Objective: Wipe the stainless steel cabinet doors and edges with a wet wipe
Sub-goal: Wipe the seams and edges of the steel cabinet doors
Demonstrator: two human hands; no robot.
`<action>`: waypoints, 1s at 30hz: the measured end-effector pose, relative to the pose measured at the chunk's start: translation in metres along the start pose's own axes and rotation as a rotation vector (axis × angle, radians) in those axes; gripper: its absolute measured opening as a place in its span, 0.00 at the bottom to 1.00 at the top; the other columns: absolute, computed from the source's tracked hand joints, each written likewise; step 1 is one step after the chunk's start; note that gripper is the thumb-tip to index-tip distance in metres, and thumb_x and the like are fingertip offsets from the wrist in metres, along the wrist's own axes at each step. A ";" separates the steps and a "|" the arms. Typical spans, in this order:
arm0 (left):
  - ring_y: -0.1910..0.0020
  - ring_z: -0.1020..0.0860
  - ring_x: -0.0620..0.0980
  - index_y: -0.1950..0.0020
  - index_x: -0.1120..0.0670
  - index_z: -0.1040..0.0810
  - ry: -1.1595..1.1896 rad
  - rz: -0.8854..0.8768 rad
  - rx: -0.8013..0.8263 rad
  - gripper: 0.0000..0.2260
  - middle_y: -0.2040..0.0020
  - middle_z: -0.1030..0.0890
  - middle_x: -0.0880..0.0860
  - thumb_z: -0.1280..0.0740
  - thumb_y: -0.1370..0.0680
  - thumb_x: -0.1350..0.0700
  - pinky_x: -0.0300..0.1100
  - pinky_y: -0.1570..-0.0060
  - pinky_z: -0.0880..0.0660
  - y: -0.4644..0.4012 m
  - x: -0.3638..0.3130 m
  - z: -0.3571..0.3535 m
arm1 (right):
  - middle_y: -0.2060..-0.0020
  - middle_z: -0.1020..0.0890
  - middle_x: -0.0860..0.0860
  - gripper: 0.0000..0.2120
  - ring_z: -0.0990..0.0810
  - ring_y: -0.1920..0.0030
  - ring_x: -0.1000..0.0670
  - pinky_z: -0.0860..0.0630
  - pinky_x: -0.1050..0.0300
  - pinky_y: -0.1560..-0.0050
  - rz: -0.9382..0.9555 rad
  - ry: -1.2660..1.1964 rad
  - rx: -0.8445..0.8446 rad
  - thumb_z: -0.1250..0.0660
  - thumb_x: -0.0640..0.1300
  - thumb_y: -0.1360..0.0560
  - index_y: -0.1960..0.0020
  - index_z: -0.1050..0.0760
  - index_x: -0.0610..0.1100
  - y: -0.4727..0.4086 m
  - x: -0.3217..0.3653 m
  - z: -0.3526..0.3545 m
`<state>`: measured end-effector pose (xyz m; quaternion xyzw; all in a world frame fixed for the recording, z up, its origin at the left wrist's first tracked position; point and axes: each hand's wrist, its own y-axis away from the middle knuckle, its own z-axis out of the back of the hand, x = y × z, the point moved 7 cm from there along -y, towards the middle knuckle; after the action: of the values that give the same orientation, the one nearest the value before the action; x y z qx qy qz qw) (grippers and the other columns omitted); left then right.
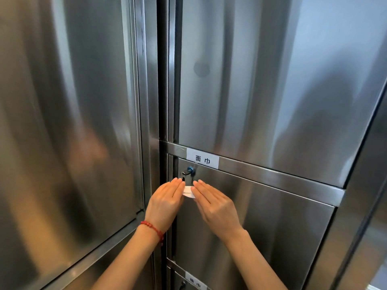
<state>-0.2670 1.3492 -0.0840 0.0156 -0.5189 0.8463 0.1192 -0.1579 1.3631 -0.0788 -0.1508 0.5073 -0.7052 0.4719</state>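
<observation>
wet wipe (187, 191) is held low in the middle of the frame, on the small cabinet door (261, 222) | left hand (165, 203) and right hand (215, 204): fingers flat, pressed on it | wiped so far: cannot be told | big doors above likely left

"面巾" label (202, 159) on crossbar (272, 174)

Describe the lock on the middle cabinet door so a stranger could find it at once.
Start at the white label with two black characters on the horizontal steel rail between the tall upper door and the middle door. Just below its left end, near the middle door's left edge, sits the lock. It alone is blue and round with a small hooked metal piece, directly above the fingertips of the left hand.
</observation>
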 end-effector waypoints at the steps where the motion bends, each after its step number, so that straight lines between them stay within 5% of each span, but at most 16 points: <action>1: 0.54 0.17 0.56 0.52 0.65 0.18 -0.001 0.002 -0.010 0.21 0.54 0.17 0.60 0.20 0.42 0.67 0.51 0.53 0.22 -0.002 0.001 0.001 | 0.51 0.16 0.44 0.15 0.17 0.49 0.47 0.20 0.54 0.49 -0.005 0.009 -0.013 0.22 0.34 0.37 0.50 0.17 0.37 -0.003 -0.002 0.000; 7: 0.52 0.18 0.57 0.50 0.66 0.18 0.025 -0.020 -0.069 0.18 0.52 0.17 0.61 0.22 0.39 0.67 0.52 0.50 0.22 -0.012 0.006 0.006 | 0.52 0.16 0.43 0.09 0.17 0.50 0.46 0.20 0.53 0.50 0.005 0.038 -0.103 0.33 0.31 0.29 0.51 0.17 0.36 -0.016 -0.008 0.001; 16: 0.50 0.18 0.56 0.50 0.66 0.18 0.091 -0.120 -0.201 0.10 0.49 0.18 0.61 0.29 0.30 0.68 0.52 0.53 0.21 -0.045 0.007 0.014 | 0.50 0.16 0.42 0.14 0.17 0.49 0.45 0.20 0.52 0.50 0.035 0.092 -0.217 0.42 0.31 0.24 0.51 0.17 0.35 -0.048 -0.020 0.007; 30: 0.50 0.18 0.57 0.50 0.66 0.18 0.121 -0.253 -0.310 0.13 0.50 0.18 0.62 0.26 0.34 0.69 0.51 0.54 0.20 -0.097 0.026 0.036 | 0.48 0.17 0.42 0.15 0.18 0.46 0.45 0.20 0.51 0.48 0.094 0.146 -0.230 0.26 0.28 0.34 0.48 0.18 0.35 -0.098 -0.035 0.023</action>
<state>-0.2749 1.3640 0.0212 0.0114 -0.6286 0.7341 0.2566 -0.1743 1.3824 0.0244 -0.1281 0.6241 -0.6287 0.4459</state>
